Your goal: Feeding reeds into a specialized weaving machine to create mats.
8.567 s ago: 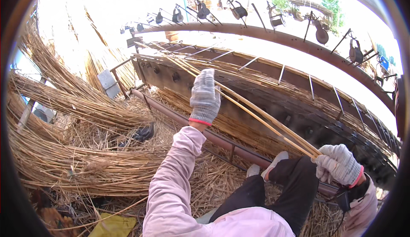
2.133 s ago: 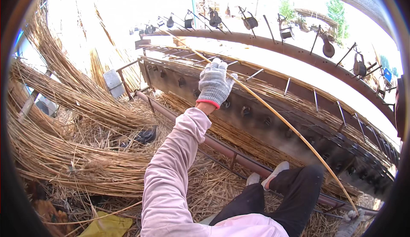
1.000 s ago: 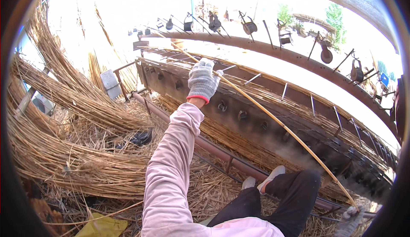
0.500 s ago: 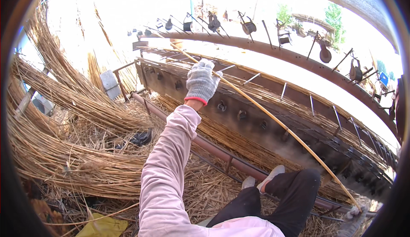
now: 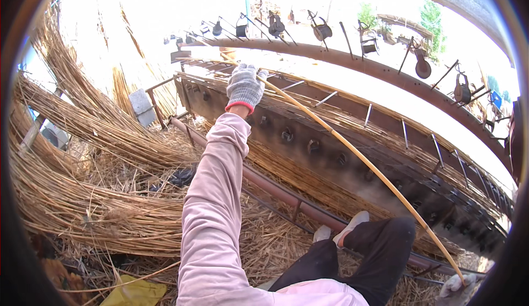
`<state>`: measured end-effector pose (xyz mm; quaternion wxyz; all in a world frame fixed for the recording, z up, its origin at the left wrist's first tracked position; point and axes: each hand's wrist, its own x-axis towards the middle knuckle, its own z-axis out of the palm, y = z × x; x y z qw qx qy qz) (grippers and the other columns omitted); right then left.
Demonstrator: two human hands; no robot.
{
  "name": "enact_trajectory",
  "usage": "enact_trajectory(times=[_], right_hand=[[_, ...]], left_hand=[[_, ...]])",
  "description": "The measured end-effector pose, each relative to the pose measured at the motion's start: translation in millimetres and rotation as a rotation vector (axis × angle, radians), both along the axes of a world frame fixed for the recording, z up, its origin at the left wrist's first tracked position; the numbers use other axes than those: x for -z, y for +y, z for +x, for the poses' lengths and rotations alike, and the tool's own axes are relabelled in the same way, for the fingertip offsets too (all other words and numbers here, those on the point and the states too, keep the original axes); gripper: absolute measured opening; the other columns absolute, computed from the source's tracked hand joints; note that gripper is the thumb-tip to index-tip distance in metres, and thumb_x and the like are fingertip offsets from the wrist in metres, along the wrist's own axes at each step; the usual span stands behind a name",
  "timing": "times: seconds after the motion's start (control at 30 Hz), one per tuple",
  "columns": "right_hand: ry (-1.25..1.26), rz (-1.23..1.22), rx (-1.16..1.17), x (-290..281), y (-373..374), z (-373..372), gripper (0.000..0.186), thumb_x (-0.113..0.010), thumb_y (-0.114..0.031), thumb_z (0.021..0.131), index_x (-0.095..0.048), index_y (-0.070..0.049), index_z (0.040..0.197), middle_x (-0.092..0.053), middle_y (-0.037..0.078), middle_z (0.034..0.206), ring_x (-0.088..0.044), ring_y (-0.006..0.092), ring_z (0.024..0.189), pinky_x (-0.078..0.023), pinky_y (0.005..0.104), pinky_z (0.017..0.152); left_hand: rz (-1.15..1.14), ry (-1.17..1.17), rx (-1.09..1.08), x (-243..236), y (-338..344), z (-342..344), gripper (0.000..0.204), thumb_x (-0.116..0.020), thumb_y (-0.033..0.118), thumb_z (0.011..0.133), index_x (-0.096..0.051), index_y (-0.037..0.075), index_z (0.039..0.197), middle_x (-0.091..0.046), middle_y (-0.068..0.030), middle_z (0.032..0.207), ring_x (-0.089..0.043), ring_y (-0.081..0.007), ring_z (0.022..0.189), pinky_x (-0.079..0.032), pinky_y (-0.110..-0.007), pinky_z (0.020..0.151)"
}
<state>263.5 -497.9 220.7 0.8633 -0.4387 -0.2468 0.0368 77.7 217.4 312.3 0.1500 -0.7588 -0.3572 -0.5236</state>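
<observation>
A long, thin tan cane (image 5: 352, 150) slants from the far middle down to the lower right, bowing slightly. My left hand (image 5: 246, 87), in a grey knit glove with a red cuff, is closed around its upper part. At the lower right rim my right hand (image 5: 457, 290), also gloved, is closed on the near end; the dark edge of the picture cuts part of it off. Beneath the cane runs a long dark metal trough (image 5: 300, 135) with a row of round holes along its side and light smoke or steam around it. Several more canes lie along its top.
Big bundles of canes (image 5: 110, 212) lie at the left, above ground littered with stalks. A rusty pipe rail (image 5: 275, 188) runs in front of my legs. Beyond the trough, a curved metal beam (image 5: 341, 60) carries several hanging clamps or weights. A yellow sheet (image 5: 135, 292) lies lower left.
My left hand has moved a little left and up, still on the cane. My right hand has shifted slightly downward, and the cane bows a bit more.
</observation>
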Motion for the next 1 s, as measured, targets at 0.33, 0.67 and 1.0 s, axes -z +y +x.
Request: enact_trajectory(times=[0.33,0.67,1.0], right_hand=[[0.645,0.043,-0.063,104.6,70.9,40.6,0.029,-0.048,-0.033,0.11,-0.068,-0.012,0.115,-0.067,0.002,0.081,-0.065,0.014,0.074,-0.051,0.0205,0.054],[0.69,0.12,-0.364,125.4,65.6,33.2,0.024,-0.054,-0.029,0.107,-0.065,-0.007,0.104,-0.065,0.006,0.089,-0.06,0.0169,0.085,-0.048,0.0273,0.064],[0.58,0.195,-0.452,132.4,27.5,62.2,0.029,-0.053,-0.034,0.107,-0.068,-0.009,0.111,-0.068,0.005,0.094,-0.061,0.0154,0.087,-0.048,0.0284,0.064]], left_hand=[[0.051,-0.104,0.005,-10.2,-25.9,-29.1,0.034,-0.062,0.034,0.099,-0.075,0.003,0.098,-0.069,-0.0185,0.108,-0.067,-0.0376,0.098,-0.054,-0.047,0.087],[0.16,0.059,-0.15,-30.0,-34.9,-19.7,0.034,-0.062,0.037,0.099,-0.073,0.005,0.099,-0.067,-0.0173,0.101,-0.066,-0.0396,0.089,-0.054,-0.049,0.08],[0.286,0.041,-0.139,-16.5,-65.2,-1.6,0.035,-0.062,0.034,0.1,-0.07,0.003,0.087,-0.066,-0.0173,0.09,-0.067,-0.0369,0.082,-0.053,-0.049,0.075]])
